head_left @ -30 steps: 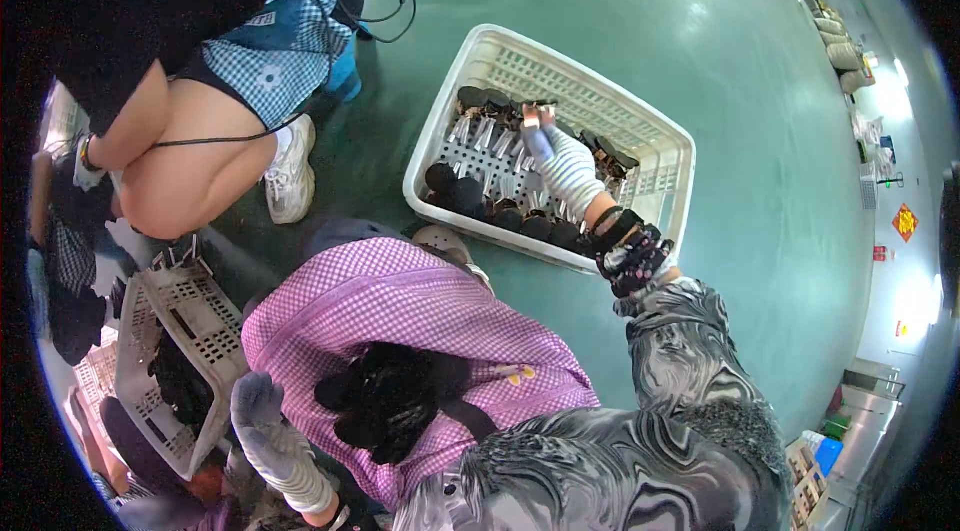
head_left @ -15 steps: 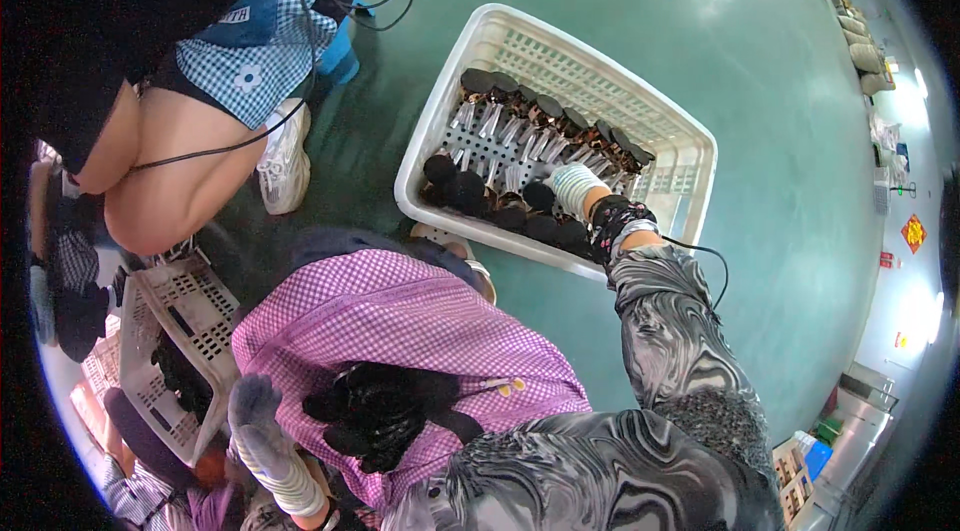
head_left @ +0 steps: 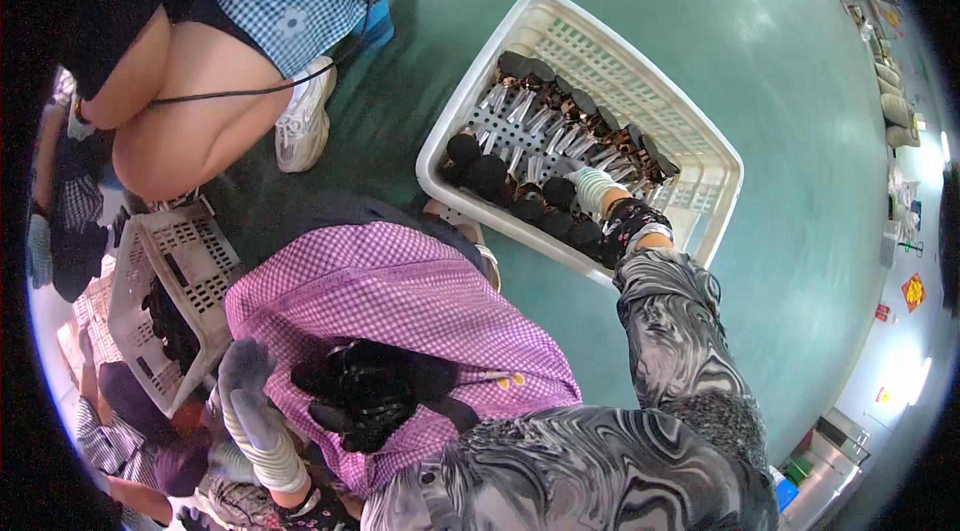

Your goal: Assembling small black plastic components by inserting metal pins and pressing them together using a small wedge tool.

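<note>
A white slatted plastic basket [head_left: 640, 56] stands on the floor before me. Black, round-ended bundles with clear strips line its far side [head_left: 608, 121], and more dark round bundles [head_left: 487, 176] lie along its near side. My right hand [head_left: 597, 189], in a striped glove, reaches inside beside the near row; its fingers are mostly hidden, so a hold cannot be made out. To the lower left, my gloved left hand [head_left: 250, 406] is raised with fingers stretched out and nothing in them. A glossy black bundle [head_left: 375, 396] rests on the pink checked cloth [head_left: 390, 281] over my lap.
A second plastic crate [head_left: 195, 256] with dark things in it stands tilted at the left. Another person's bare leg [head_left: 185, 116] and white shoe [head_left: 305, 121] are close to it. A black cable [head_left: 240, 93] crosses there. Other people [head_left: 125, 431] sit at lower left.
The view has shifted slightly, moving the basket up and to the right in the picture. My right hand stays inside it by the near row. My left hand sits slightly higher in view.
</note>
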### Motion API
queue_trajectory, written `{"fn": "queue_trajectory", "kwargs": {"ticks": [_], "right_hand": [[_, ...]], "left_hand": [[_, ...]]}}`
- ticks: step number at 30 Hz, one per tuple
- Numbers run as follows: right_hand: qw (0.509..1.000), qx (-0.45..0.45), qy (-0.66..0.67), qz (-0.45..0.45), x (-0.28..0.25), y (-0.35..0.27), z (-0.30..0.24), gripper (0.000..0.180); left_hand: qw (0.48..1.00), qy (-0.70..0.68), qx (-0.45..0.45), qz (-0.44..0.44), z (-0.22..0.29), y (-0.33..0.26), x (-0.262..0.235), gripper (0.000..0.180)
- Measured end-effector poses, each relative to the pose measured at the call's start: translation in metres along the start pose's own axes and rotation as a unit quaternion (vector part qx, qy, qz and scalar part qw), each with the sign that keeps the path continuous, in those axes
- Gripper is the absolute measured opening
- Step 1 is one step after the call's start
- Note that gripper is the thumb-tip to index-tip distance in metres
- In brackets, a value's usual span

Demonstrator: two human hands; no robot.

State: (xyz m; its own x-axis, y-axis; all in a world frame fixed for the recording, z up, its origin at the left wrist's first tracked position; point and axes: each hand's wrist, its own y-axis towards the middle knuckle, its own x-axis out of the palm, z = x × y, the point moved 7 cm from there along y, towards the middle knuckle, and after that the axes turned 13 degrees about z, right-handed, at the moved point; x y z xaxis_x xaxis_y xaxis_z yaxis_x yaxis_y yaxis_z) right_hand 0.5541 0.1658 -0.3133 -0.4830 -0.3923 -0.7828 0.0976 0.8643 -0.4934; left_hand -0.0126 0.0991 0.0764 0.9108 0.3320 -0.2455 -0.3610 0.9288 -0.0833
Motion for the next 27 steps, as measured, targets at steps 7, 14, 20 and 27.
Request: {"fn": "queue_trajectory", "kwargs": {"ticks": [7,14,20,27], "right_hand": [[0.996,0.039,-0.039,-0.068,-0.043,-0.04,-0.067,0.05],[0.996,0.042,0.054,-0.057,-0.05,-0.049,-0.092,0.055],[0.998,0.041,-0.001,-0.052,-0.058,-0.054,-0.077,0.052],[0.99,0.07,-0.05,-0.109,-0.054,-0.059,-0.094,0.051]], "left_hand": [[0.999,-0.008,0.027,-0.026,-0.004,-0.002,-0.011,0.053],[0.999,-0.026,0.027,-0.022,-0.007,-0.007,-0.016,0.052],[0.999,-0.012,0.03,-0.02,-0.005,-0.007,-0.012,0.051],[0.999,-0.034,0.022,-0.005,-0.003,-0.009,-0.007,0.05]]}}
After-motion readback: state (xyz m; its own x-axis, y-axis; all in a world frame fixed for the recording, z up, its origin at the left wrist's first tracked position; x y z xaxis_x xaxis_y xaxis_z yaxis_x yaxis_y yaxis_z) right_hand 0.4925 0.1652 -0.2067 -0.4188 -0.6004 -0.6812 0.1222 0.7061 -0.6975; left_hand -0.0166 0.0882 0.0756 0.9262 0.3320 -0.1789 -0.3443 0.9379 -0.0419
